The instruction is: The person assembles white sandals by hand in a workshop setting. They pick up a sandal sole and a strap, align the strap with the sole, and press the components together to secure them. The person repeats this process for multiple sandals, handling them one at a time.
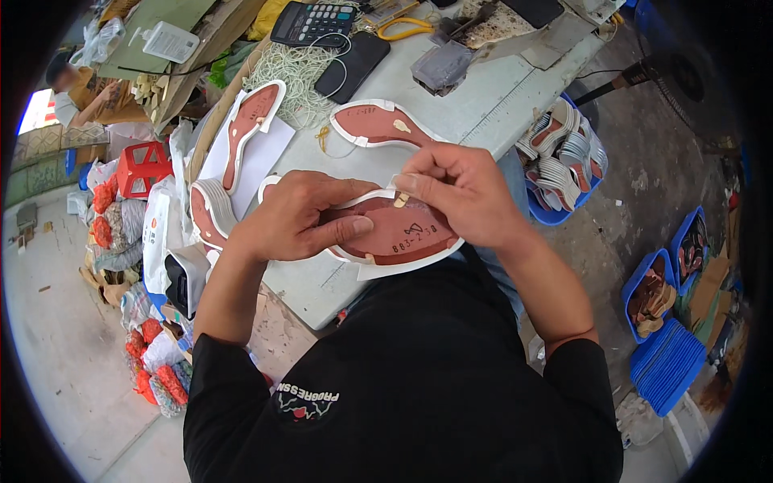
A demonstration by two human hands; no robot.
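A reddish-brown shoe insole [392, 229] with a folded white rim lies sideways just above the table's near edge, in front of my body. My left hand [310, 216] grips it from the left, thumb flat on the brown face and fingers along the far rim. At that rim, beside a small yellowish patch, my right hand [459, 189] pinches the white edging [396, 183] between thumb and forefinger. A similar insole [372, 122] rests just beyond my hands. To the left, another insole [256, 113] lies partly on white paper, near a stack of insoles [211, 211].
The table [491, 121] bears a tangle of pale string [294, 84], a calculator [312, 24], a dark phone-like slab [353, 68] and yellow-handled scissors [405, 30]. Blue baskets of shoe parts [564, 161] stand at right, near a fan [680, 68]. A red stool [143, 169] and another person [88, 97] are left.
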